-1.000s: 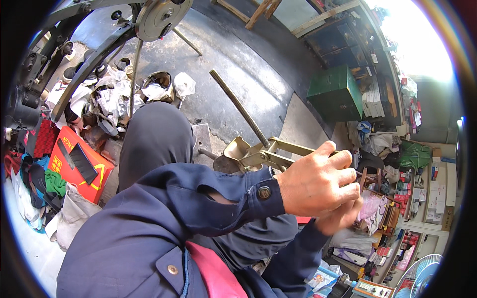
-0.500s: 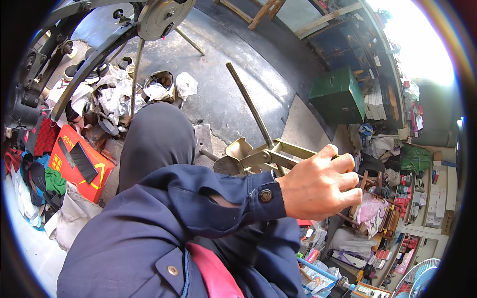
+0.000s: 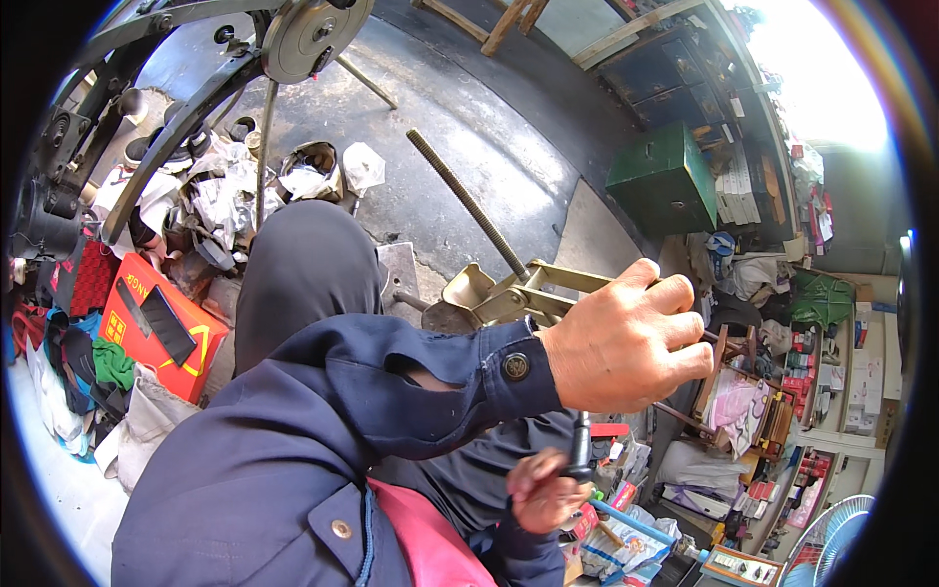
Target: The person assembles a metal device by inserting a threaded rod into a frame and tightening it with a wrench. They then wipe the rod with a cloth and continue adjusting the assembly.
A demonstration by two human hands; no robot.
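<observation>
My left hand (image 3: 626, 338) reaches across from the lower left in a dark blue sleeve. Its curled fingers are closed over the right end of a brass-coloured metal clamp (image 3: 494, 298); what the fingertips grip is hidden. A long threaded rod (image 3: 469, 205) runs slanting up and left out of the clamp. Lower down, my right hand (image 3: 548, 491) is blurred by motion, its fingers partly bent. It is right beside a black handle (image 3: 581, 450) that points downward under my left wrist. Whether the fingers touch that handle, I cannot tell.
At the left lie an orange-red box (image 3: 166, 328) with a black piece on it, cloth scraps and shoes. Above stands a black machine frame with a grey wheel (image 3: 311, 39). A green metal box (image 3: 663, 181), crowded shelves and a fan (image 3: 831, 543) line the right side.
My right hand and the black handle have come into sight below my left wrist. The threaded rod has shifted left and slightly down; my left hand has moved slightly left and up.
</observation>
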